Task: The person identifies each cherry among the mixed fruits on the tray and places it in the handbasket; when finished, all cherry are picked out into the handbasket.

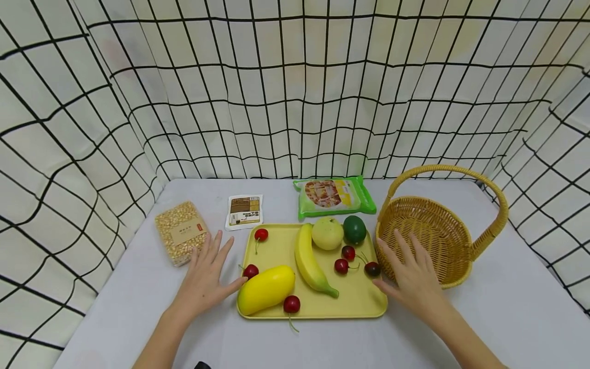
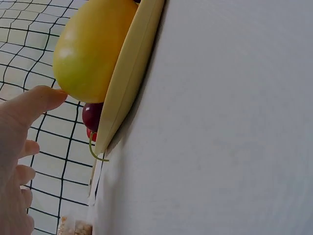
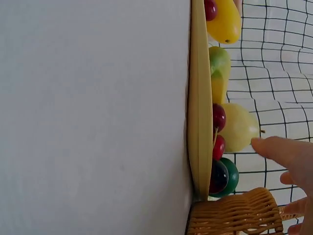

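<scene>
A yellow tray [image 1: 318, 310] carries a yellow mango [image 1: 266, 290], a banana [image 1: 310, 259], a pale green round fruit [image 1: 328, 233], a dark green fruit [image 1: 354, 229] and several cherries [image 1: 292, 304]. My left hand [image 1: 206, 282], fingers spread and holding nothing, is over the tray's left side; its thumb tip comes near the mango and a cherry [image 1: 250, 271]. At the tray's right side my right hand [image 1: 412, 271] spreads its fingers, also holding nothing. Its fingers overlap the wicker basket [image 1: 433, 210] in the head view, with the thumb near a dark cherry [image 1: 372, 269].
Behind the tray lie a green food packet [image 1: 335, 196] and a small white-and-brown pouch [image 1: 245, 211]. A bag of corn kernels [image 1: 182, 231] lies at the left. Black netting over white cloth walls the white table [image 1: 258, 348]. The basket's tall handle [image 1: 449, 169] arches up.
</scene>
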Demonstrator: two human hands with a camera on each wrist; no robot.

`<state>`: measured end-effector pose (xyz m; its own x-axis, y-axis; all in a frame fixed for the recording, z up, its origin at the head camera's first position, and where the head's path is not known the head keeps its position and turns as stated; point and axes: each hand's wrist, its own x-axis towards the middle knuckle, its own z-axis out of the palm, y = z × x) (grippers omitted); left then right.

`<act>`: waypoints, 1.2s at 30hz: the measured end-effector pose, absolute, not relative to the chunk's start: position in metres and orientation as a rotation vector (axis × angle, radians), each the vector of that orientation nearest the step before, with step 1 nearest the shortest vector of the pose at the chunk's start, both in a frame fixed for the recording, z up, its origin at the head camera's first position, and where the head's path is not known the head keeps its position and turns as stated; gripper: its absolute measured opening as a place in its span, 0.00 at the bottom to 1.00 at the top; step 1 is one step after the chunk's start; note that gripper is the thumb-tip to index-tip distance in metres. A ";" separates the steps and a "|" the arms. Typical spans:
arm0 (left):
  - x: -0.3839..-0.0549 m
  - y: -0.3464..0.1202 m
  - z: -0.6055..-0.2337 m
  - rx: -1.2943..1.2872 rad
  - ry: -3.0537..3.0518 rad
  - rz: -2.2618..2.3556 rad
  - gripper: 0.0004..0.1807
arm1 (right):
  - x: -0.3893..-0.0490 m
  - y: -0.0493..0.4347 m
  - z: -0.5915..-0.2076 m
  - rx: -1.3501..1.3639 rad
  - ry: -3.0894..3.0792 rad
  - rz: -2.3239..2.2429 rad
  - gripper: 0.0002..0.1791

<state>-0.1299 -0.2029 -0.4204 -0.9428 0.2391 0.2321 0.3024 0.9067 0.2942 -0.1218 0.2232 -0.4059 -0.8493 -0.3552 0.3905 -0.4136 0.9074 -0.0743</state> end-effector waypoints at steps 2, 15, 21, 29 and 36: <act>-0.131 -0.204 -0.423 -0.413 -2.883 -0.523 0.49 | -0.122 0.221 -0.407 0.595 -2.689 0.230 0.45; -0.137 -0.207 -0.440 -0.468 -2.898 -0.680 0.47 | -0.128 0.207 -0.414 0.814 -2.547 0.208 0.41; -0.137 -0.206 -0.445 -0.481 -2.930 -0.731 0.45 | -0.131 0.199 -0.417 0.870 -2.514 0.194 0.39; -0.138 -0.206 -0.447 -0.463 -2.947 -0.736 0.41 | -0.136 0.187 -0.421 0.955 -2.443 0.205 0.36; -0.138 -0.207 -0.453 -0.463 -2.948 -0.752 0.39 | -0.138 0.178 -0.427 0.978 -2.474 0.212 0.35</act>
